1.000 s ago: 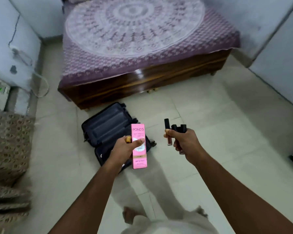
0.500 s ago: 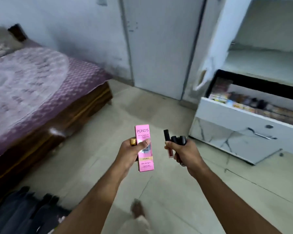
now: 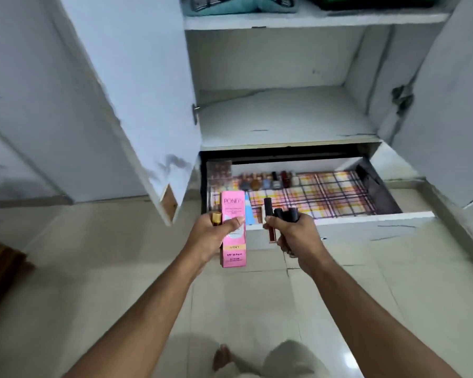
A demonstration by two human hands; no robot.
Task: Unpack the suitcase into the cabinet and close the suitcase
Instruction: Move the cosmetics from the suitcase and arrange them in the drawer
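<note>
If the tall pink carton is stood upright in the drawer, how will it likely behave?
The pink carton looks tall and narrow, so it probably tips easily. Its thin card likely dents under a hard grip from the left hand. Probably light.

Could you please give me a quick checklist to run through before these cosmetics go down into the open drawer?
1. Drawer pulled out enough to drop things in: ok.
2. Free space on the checked liner: ok, the middle and right are bare; small bottles line the back.
3. Left hand secure on the pink box: ok, thumb across its front; a gold-capped item is held behind it.
4. Right hand secure on the dark tubes: ok, fingers closed round several.
5. Cabinet door clear of the path: ok, swung open to the left.
6. Suitcase emptied: cannot tell, out of view.
</note>
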